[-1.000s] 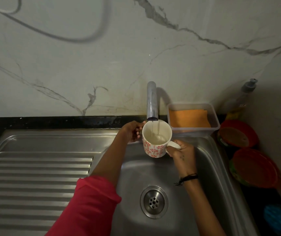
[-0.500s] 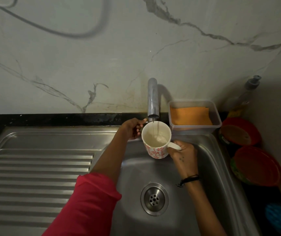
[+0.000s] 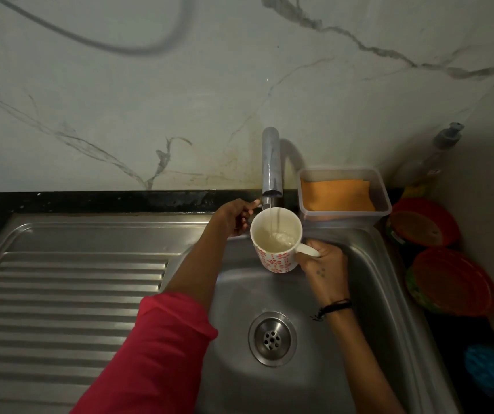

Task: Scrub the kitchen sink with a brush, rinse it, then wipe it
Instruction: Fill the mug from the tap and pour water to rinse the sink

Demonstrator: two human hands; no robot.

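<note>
Filling one mug at centre frame
Right hand (image 3: 325, 268) grips the mug (image 3: 275, 245) handle under one tap (image 3: 271, 162); left hand (image 3: 235, 218) grasps the tap lever; two red bowls (image 3: 452, 282) at right.

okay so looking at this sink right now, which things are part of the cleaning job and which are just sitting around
In use:
sink
tap, running
mug, filling, held by the right hand
left hand at the tap's lever
orange cloth in its tub

Lying about:
soap dispenser
red baskets
blue object

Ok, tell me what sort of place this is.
Most likely a home kitchen: a steel sink with ribbed drainboard, a running tap filling a mug, and a marble-look wall behind.
</note>
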